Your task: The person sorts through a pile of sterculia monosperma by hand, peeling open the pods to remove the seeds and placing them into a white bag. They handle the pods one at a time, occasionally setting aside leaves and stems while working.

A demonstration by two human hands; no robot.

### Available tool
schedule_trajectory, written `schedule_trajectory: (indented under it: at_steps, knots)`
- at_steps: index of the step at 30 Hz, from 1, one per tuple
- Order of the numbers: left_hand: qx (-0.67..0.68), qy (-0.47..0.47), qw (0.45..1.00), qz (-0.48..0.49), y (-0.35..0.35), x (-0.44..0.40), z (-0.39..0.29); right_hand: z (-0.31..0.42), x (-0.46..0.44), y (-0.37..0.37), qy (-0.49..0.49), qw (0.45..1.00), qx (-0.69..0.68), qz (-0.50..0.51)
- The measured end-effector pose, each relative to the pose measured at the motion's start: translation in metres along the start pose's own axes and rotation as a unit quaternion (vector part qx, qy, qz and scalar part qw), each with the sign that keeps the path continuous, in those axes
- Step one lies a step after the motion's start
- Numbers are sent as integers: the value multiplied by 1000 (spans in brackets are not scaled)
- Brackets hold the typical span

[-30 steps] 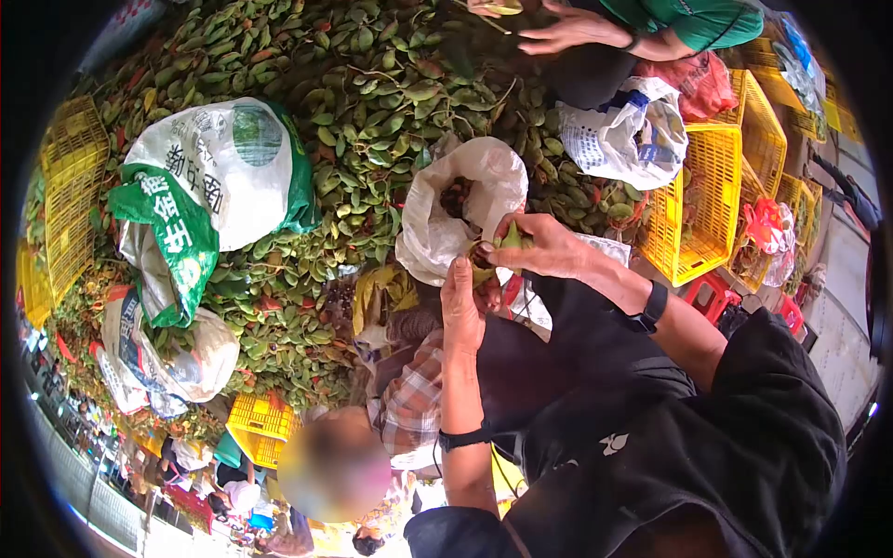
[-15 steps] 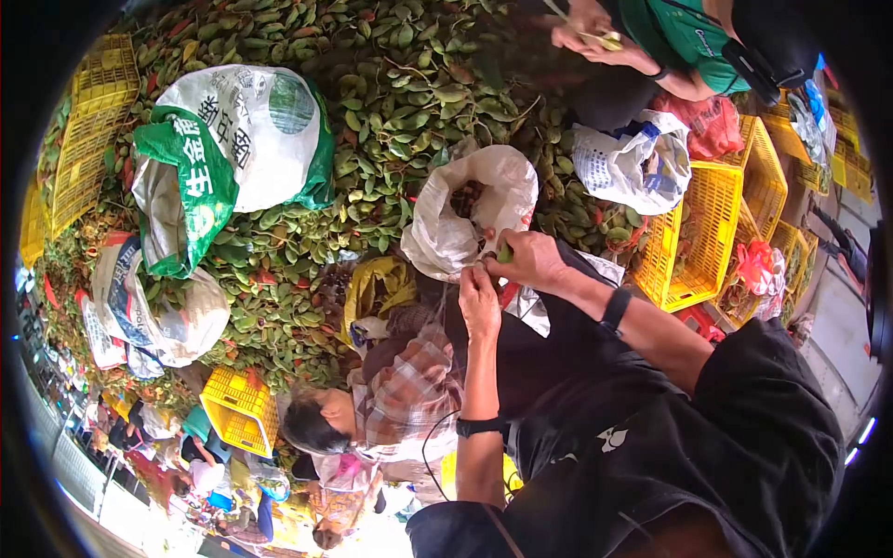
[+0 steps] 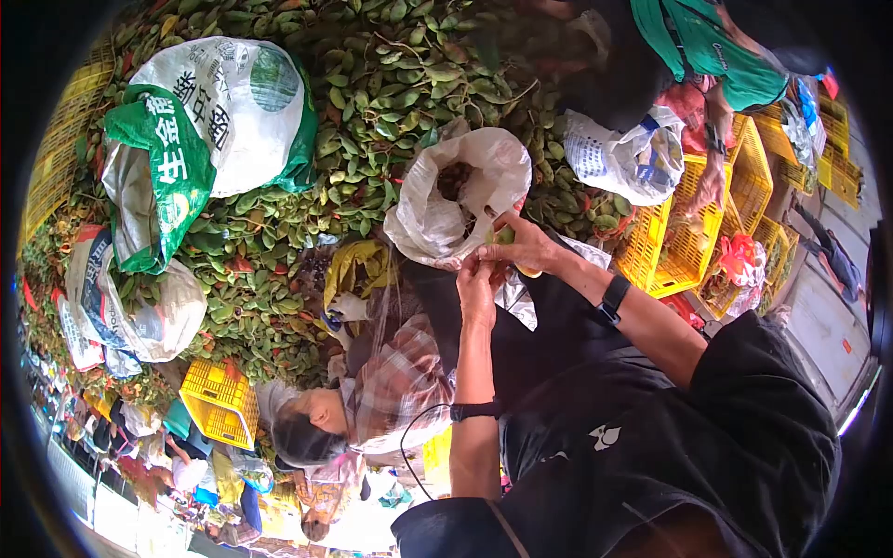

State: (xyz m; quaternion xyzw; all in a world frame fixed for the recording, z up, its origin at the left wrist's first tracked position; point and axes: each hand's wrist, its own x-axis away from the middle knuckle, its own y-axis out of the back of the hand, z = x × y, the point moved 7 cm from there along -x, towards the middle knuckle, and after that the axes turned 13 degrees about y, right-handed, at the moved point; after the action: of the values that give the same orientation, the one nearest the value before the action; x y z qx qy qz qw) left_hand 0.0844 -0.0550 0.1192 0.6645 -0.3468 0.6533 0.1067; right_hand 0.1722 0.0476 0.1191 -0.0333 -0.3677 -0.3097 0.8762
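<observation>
My right hand [image 3: 528,245] is closed round a green pod [image 3: 504,235], partly covered by the fingers. Pinched together, the fingers of my left hand [image 3: 477,288] meet the right hand's fingertips; what is between them is too small to make out. Both hands are at the near rim of a white woven sack [image 3: 423,200], its mouth folded open and dark brown pieces [image 3: 453,181] inside. All around the sack spreads a thick heap of green pods [image 3: 391,93], with some red ones among them.
A green-and-white sack [image 3: 265,121] and another open sack [image 3: 177,312] lie left. Right are a white sack [image 3: 609,153] and yellow crates [image 3: 688,265]. A co-worker in green [image 3: 684,37] reaches over one crate. Another person in a plaid shirt [image 3: 400,381] is close beside my left arm.
The co-worker in green has swung an arm from the heap down to the yellow crate. My hands stay together by the sack's rim, and the right one has turned slightly. The view has shifted a little.
</observation>
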Motion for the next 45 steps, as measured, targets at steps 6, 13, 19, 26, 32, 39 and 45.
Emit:
schedule_trajectory:
  at_steps: [6, 13, 19, 26, 32, 39, 45]
  knots:
    - [47, 38, 998, 5, -3, -3, 6, 8, 2, -1, 31, 998, -54, 22]
    - [41, 49, 993, -96, 3, 0, -5, 17, 21, -6, 110, 977, -184, 1]
    - [-23, 3, 996, -90, 0, -19, -5, 2, 16, -6, 107, 973, -198, -45]
    - [49, 134, 986, -83, 12, -53, 39, -22, 27, 2, -81, 965, -238, -79]
    - [26, 9, 1000, 13, -8, -18, 10, -6, 40, 7, 24, 991, -135, -5]
    - [-163, -1, 976, 143, -47, 72, -32, 86, 72, 16, 119, 983, 31, 134]
    - [-129, -86, 981, 120, -60, 102, -42, 127, 92, 46, 170, 982, 40, 70]
